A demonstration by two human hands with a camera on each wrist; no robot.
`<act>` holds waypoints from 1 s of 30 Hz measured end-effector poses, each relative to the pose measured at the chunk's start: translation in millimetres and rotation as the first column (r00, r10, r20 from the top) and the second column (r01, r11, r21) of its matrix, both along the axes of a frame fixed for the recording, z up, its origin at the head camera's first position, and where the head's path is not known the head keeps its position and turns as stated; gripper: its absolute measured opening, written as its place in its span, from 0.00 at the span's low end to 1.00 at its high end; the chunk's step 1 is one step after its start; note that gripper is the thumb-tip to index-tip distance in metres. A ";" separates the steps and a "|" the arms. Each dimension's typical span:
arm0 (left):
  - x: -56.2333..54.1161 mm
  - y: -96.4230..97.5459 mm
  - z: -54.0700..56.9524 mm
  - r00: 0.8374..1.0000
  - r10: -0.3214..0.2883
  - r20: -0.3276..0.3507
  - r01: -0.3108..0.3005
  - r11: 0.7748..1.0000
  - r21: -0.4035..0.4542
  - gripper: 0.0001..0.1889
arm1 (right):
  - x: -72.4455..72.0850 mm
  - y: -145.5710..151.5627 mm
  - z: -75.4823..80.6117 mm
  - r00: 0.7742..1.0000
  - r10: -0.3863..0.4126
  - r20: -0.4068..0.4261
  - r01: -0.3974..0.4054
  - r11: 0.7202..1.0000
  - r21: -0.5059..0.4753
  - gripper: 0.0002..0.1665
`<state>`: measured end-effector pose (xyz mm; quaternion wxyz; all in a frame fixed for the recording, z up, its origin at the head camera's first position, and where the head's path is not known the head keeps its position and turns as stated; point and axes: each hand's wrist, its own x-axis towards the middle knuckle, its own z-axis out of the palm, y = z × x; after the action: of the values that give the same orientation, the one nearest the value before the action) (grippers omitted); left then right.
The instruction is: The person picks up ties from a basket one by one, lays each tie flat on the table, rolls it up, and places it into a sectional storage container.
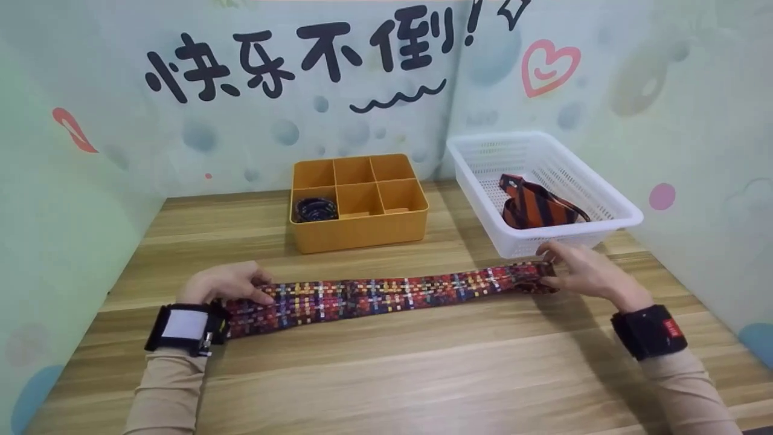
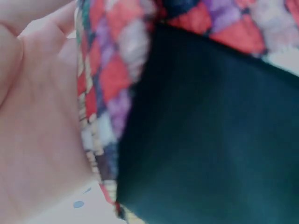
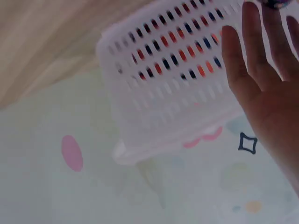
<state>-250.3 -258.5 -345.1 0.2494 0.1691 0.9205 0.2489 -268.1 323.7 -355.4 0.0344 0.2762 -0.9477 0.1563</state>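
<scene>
A multicoloured checked necktie (image 1: 374,297) stretches across the wooden table between two hands. The left hand (image 1: 228,283) holds its wider left end, thumb and fingers at the cloth. Close up in the left wrist view, a patterned fold of the necktie (image 2: 110,79) lies along the palm, beside a dark, smooth surface. At the other end the right hand (image 1: 584,273) pinches the narrower, folded-over part between thumb and fingers, just in front of the white basket. In the right wrist view only a scrap of the necktie shows at the fingertips of the right hand (image 3: 273,88).
An orange-yellow organizer (image 1: 362,234) with several compartments stands at the back; a dark rolled strip of cloth (image 1: 316,209) sits in its front left one. The white perforated basket (image 1: 483,211) at back right holds an orange-and-black striped necktie (image 1: 537,205). Printed walls enclose the table.
</scene>
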 end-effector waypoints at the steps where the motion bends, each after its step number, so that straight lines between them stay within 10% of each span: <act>1: 0.4 -1.1 -0.6 1.000 0.008 0.007 -0.008 1.000 -0.006 0.11 | 0.0 1.1 -5.8 1.000 -0.021 -0.008 0.021 1.000 0.017 0.27; 13: 5.0 -15.1 1.4 0.994 0.100 0.051 -0.093 0.988 -0.121 0.28 | -2.7 13.5 -21.4 0.973 -0.218 -0.071 0.225 0.968 0.111 0.11; 20: 4.9 -15.7 4.8 0.996 0.087 0.015 -0.084 0.986 -0.141 0.27 | 7.2 21.7 -9.7 0.831 -0.429 -0.354 0.498 0.857 0.132 0.21; 26: 3.3 -21.5 6.3 0.998 0.058 -0.010 -0.059 0.990 -0.126 0.20 | 7.9 49.5 -3.6 0.749 -0.646 -0.151 0.654 0.756 0.012 0.22; 30: 1.8 -21.5 3.6 0.997 0.075 0.009 -0.073 0.989 -0.126 0.17 | 6.0 62.5 -5.8 0.784 -0.621 0.011 0.621 0.784 0.004 0.21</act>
<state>-248.6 -280.1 -341.5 0.2564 0.1172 0.9382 0.2008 -262.1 386.1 -361.2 0.0785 -0.0517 -0.9860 0.1377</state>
